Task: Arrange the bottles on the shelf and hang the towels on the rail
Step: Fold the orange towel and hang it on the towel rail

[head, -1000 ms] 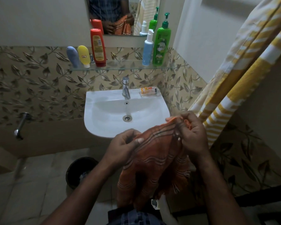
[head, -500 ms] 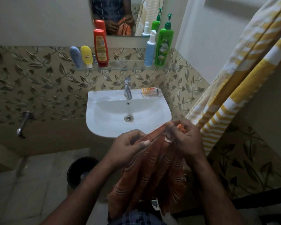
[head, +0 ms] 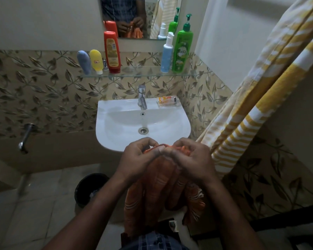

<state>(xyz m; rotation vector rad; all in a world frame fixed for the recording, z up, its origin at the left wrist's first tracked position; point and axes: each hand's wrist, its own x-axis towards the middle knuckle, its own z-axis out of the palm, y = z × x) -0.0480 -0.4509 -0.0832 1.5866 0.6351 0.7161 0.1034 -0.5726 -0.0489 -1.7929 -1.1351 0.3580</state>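
1. Near the front rim of the white washbasin [head: 116,139], we see the left hand [head: 135,159] and the right hand [head: 190,159] side by side, knuckles close together.
2. Both hands pinch the bunched top edge of an orange striped towel [head: 152,199] between curled fingers and thumbs; the cloth hangs in folds below them.
3. On the far glass shelf [head: 139,73] we count a blue tube [head: 83,62], a yellow tube [head: 96,61] and a red bottle [head: 112,51] at left, and a white pump bottle [head: 167,55] and a green pump bottle [head: 182,51] at right.
4. At right, a yellow-striped towel [head: 260,105] hangs slantwise.
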